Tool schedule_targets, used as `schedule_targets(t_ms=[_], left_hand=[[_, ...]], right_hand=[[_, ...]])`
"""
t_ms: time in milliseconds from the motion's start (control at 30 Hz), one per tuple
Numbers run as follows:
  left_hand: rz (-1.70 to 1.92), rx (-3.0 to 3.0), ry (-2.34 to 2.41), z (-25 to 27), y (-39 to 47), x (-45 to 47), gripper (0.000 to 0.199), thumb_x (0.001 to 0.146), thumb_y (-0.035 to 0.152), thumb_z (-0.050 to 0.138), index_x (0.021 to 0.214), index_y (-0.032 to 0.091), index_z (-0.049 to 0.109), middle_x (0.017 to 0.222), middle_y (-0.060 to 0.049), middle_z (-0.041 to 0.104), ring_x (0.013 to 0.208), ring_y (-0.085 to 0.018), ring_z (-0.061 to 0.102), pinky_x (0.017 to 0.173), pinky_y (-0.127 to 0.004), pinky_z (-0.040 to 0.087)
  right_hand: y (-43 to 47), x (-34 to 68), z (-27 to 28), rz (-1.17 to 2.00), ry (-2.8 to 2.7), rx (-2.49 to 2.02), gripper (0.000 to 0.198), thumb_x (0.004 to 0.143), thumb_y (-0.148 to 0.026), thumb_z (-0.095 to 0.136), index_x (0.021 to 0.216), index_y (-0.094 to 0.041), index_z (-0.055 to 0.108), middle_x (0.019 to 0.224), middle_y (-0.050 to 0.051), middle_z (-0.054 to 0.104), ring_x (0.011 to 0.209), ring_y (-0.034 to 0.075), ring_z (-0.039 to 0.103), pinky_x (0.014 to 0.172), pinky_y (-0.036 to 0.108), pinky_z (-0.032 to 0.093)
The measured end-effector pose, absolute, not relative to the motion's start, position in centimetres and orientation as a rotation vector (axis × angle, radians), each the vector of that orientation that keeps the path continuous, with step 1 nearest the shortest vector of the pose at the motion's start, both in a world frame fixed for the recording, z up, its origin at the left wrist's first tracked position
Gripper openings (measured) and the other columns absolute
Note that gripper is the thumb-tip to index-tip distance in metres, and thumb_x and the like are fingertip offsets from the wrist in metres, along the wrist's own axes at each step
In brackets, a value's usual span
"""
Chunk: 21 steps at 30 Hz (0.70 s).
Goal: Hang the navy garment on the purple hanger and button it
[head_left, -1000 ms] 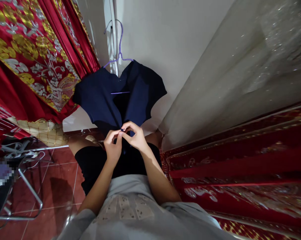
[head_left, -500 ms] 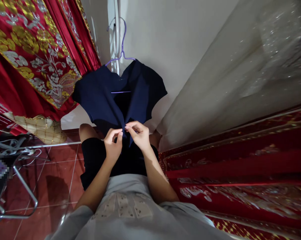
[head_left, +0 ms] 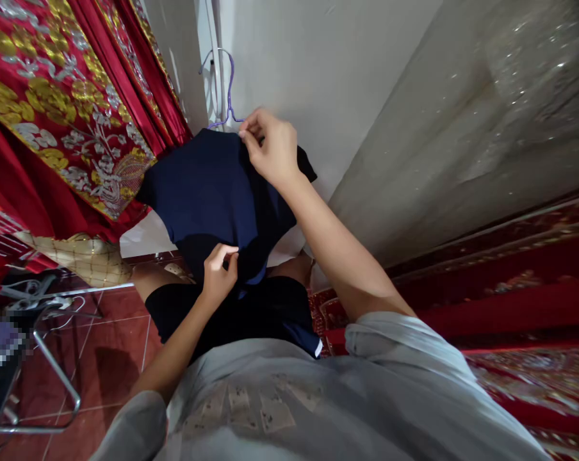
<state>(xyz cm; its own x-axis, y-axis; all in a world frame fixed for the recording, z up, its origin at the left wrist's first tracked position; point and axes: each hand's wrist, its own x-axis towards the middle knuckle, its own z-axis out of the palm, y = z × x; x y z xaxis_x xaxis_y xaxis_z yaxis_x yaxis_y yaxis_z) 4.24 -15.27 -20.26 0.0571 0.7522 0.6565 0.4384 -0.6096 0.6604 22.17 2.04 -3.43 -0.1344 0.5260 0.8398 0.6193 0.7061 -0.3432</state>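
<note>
A dark navy garment (head_left: 203, 186) hangs in front of me on a purple hanger (head_left: 230, 86), its lower part reaching down to my lap. My right hand (head_left: 273, 144) is raised to the top of the garment, just below the hanger's hook, with thumb and fingers pinching the fabric near the collar. Lower down, my left hand (head_left: 221, 272) pinches the garment's front edge between thumb and forefinger. The front panel is drawn across, so the neck opening is covered.
Red cloth with gold and silver embroidery (head_left: 68, 96) hangs on the left. A plastic-covered grey surface (head_left: 443, 115) slants along the right, above more red embroidered fabric (head_left: 462, 282). A metal-legged chair (head_left: 54, 371) stands at lower left on red floor tiles (head_left: 121, 346).
My right hand has moved up from beside the left hand to the collar, drawing the front panel over the neck opening. The left hand stays at the lower front edge.
</note>
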Motion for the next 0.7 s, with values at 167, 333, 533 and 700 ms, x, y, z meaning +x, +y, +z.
schedule_targets(t_ms=[167, 333, 533, 700], left_hand=[[1.505, 2.311, 1.066, -14.5, -11.4, 3.7, 0.018, 0.105, 0.027, 0.054, 0.111, 0.018, 0.069, 0.106, -0.008, 0.072, 0.093, -0.018, 0.069, 0.086, -0.03, 0.055], [1.71, 2.389, 0.862, -5.8, -4.4, 4.2, 0.02, 0.106, 0.033, 0.055, 0.118, 0.022, 0.067, 0.104, -0.007, 0.069, 0.095, -0.019, 0.068, 0.088, -0.031, 0.055], [1.633, 2.379, 0.82, -3.9, -0.1, 5.5, 0.024, 0.1, 0.039, 0.068, 0.086, 0.019, 0.065, 0.081, -0.006, 0.064, 0.093, -0.024, 0.069, 0.092, -0.038, 0.054], [1.795, 2.196, 0.866, -2.1, 0.3, 3.5, 0.026, 0.102, 0.044, 0.066, 0.096, 0.019, 0.063, 0.079, 0.0, 0.059, 0.075, -0.013, 0.063, 0.077, -0.027, 0.052]], right_hand=[[-0.8, 22.4, -4.4, -0.16, -1.842, -0.913, 0.037, 0.107, -0.051, 0.04, 0.111, -0.021, 0.061, 0.094, 0.007, 0.071, 0.09, 0.023, 0.07, 0.092, 0.043, 0.057], [-2.5, 22.9, -5.4, -0.162, -1.881, -0.913, 0.033, 0.108, -0.046, 0.04, 0.115, -0.021, 0.06, 0.088, 0.004, 0.071, 0.083, 0.021, 0.071, 0.086, 0.039, 0.057], [-0.9, 23.2, -6.8, -0.312, -1.921, -0.879, 0.034, 0.108, -0.039, 0.033, 0.109, -0.019, 0.061, 0.089, 0.005, 0.072, 0.082, 0.019, 0.07, 0.075, 0.032, 0.051], [0.7, 22.3, -11.0, -0.384, -2.187, -0.923, 0.036, 0.107, -0.03, 0.029, 0.106, -0.014, 0.061, 0.088, 0.01, 0.074, 0.078, 0.021, 0.07, 0.066, 0.032, 0.042]])
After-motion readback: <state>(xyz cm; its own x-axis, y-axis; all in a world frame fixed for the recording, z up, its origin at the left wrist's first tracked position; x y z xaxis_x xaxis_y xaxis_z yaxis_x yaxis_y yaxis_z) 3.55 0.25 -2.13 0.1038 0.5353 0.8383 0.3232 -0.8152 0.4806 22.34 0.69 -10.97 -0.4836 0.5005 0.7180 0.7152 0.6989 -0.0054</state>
